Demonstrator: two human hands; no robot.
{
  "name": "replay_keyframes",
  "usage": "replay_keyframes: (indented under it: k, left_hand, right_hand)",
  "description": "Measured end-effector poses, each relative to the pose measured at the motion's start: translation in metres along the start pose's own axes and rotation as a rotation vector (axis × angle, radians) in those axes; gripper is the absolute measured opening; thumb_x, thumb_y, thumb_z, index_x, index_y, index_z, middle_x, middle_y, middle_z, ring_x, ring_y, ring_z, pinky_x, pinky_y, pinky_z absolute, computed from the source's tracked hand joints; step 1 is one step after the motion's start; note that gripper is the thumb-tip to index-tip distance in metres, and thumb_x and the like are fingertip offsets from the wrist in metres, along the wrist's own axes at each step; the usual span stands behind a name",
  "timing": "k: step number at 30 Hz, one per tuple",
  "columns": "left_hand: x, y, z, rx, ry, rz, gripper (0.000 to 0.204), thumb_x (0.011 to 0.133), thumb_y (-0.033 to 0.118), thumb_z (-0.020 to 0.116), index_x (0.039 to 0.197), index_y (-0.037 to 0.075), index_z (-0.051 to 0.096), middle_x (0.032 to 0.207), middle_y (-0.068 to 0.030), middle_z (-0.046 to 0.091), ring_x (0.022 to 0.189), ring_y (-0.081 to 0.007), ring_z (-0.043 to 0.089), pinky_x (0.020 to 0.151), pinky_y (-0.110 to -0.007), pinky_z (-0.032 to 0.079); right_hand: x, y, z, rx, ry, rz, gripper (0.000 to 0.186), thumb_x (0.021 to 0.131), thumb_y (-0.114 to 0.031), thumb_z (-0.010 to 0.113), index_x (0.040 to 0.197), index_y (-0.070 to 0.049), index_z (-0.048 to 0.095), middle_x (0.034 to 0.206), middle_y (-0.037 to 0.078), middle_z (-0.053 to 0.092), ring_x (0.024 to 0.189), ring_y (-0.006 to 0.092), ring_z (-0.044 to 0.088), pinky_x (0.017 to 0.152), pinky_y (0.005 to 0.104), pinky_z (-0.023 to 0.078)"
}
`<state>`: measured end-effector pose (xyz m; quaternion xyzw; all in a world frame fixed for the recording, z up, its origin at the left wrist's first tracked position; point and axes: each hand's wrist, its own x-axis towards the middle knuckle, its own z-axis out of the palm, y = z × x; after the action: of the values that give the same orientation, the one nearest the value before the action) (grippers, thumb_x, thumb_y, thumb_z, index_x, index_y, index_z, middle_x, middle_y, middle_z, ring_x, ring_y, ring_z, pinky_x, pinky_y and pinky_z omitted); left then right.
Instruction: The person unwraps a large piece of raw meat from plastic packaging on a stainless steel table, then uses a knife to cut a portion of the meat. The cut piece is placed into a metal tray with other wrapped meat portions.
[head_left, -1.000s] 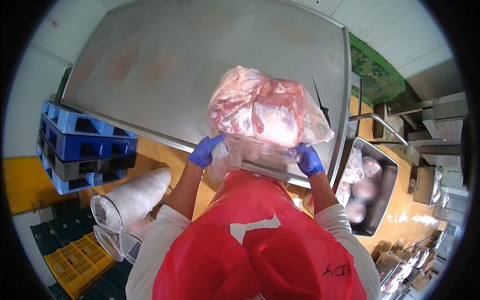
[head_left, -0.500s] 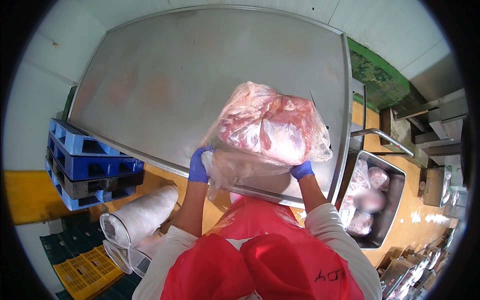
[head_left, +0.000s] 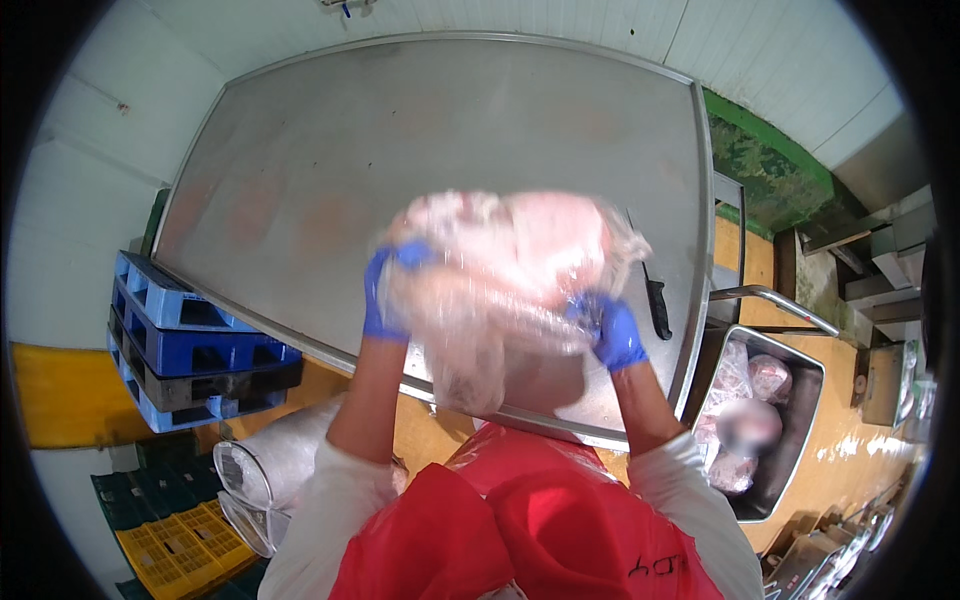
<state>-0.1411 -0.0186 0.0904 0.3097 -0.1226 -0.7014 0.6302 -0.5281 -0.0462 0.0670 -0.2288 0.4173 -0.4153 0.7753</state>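
Note:
A clear plastic bag of pink and red meat [head_left: 535, 245], smeared by motion, is at the right front of the steel table [head_left: 330, 150]. My left hand [head_left: 390, 285], in a blue glove, grips the bag's near left side. Opposite it, my blue-gloved right hand [head_left: 610, 328] has its fingers closed on the near right side. Loose plastic [head_left: 465, 370] hangs down between my forearms toward the table's front edge. A black-handled knife [head_left: 658, 308] lies on the table just right of the bag, beyond my right hand.
Right of the table, a steel tub [head_left: 765, 495] holds several bagged meat pieces. A metal handle rail [head_left: 775, 292] projects above it. On the left stand stacked blue and black pallets [head_left: 215, 350], a roll-like plastic bundle [head_left: 285, 455] and a yellow crate [head_left: 185, 545].
Both hands and the bag have moved away from my body, and the meat has turned within my grip. The knife, mostly hidden before, now shows its handle. Loose plastic hangs lower.

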Motion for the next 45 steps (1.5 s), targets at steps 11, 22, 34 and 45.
replay_keyframes:
  k: [11, 22, 34, 45]
  left_hand:
    - [-0.04, -0.006, -0.173, 0.093, 0.417, -0.212, 0.026, 0.095, 0.02, 0.052, 0.109, 0.001, 0.065, 0.095, -0.0112, 0.069, 0.082, -0.0252, 0.067, 0.077, -0.04, 0.057]
    - [-0.058, -0.099, -0.062, 0.496, 0.075, -0.519, 0.05, 0.098, 0.054, 0.057, 0.105, 0.005, 0.066, 0.085, -0.0039, 0.066, 0.072, -0.0147, 0.061, 0.064, -0.033, 0.053]
    - [0.076, -0.163, 0.016, 0.385, 0.198, -0.313, 0.034, 0.091, 0.042, 0.071, 0.094, 0.009, 0.065, 0.074, -0.0027, 0.061, 0.062, -0.0154, 0.058, 0.058, -0.033, 0.048]
    - [0.017, -0.116, -0.004, 0.96, 0.221, -0.118, 0.025, 0.091, 0.025, 0.064, 0.091, 0.0, 0.069, 0.077, -0.0002, 0.059, 0.068, -0.0087, 0.052, 0.059, -0.029, 0.043]
  right_hand:
    - [-0.011, 0.062, 0.045, -0.842, -0.173, -0.284, 0.032, 0.101, -0.026, 0.053, 0.086, -0.003, 0.069, 0.069, 0.01, 0.065, 0.064, 0.0195, 0.061, 0.063, 0.0364, 0.051]
    - [-0.046, 0.076, 0.069, -1.819, -0.801, -0.514, 0.023, 0.089, -0.025, 0.054, 0.083, -0.007, 0.067, 0.081, 0.019, 0.069, 0.076, 0.0402, 0.068, 0.068, 0.0495, 0.054]
    - [-0.062, 0.11, 0.072, -1.844, -1.047, -0.392, 0.018, 0.082, -0.02, 0.061, 0.084, -0.005, 0.069, 0.077, 0.018, 0.068, 0.069, 0.039, 0.068, 0.063, 0.0479, 0.055]
    - [-0.034, 0.076, 0.018, -1.424, -0.456, -0.431, 0.045, 0.083, -0.035, 0.075, 0.115, -0.005, 0.067, 0.112, 0.019, 0.066, 0.106, 0.0374, 0.063, 0.093, 0.0457, 0.05]
